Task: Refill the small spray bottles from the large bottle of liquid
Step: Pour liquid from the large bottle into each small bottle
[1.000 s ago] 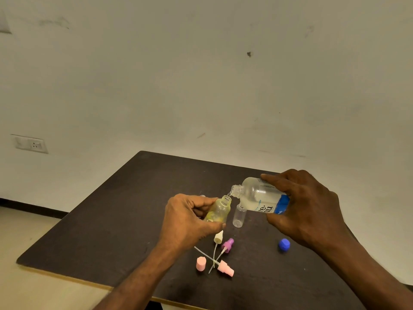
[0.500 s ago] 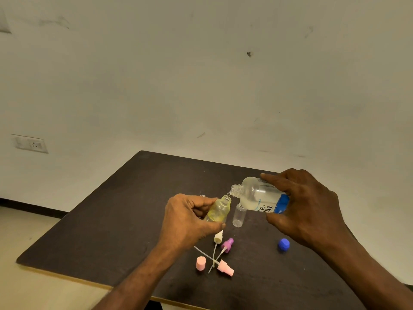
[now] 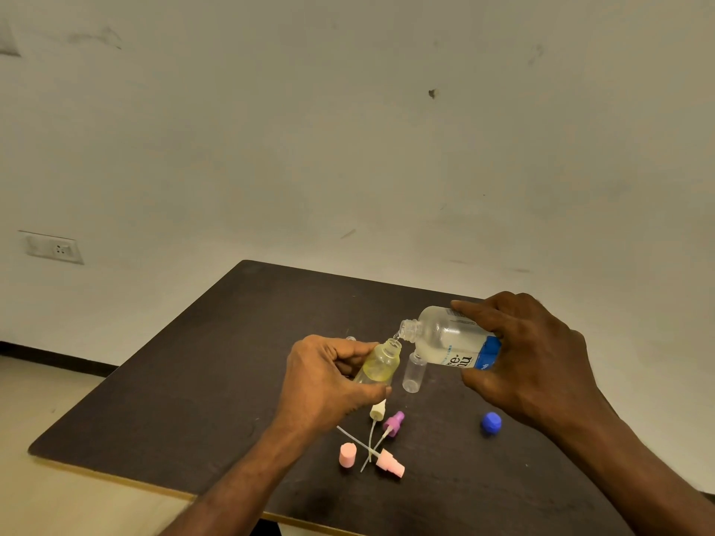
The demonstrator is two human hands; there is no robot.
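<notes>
Hands both engaged. Right hand (image 3: 530, 357) grips large bottle (image 3: 450, 338), tipped w/ neck down-left, mouth just above small yellowish bottle (image 3: 381, 363) gripped tilted in left hand (image 3: 329, 381). Clear small bottle (image 3: 413, 375) upright on tabletop (image 3: 193, 381) between hands. Near front: three spray heads, pink cap (image 3: 347, 455), blue cap (image 3: 491, 422).

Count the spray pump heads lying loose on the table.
3: a cream pump head, a purple pump head beside it, and a pink pump head nearest the camera, their tubes crossing.
</notes>
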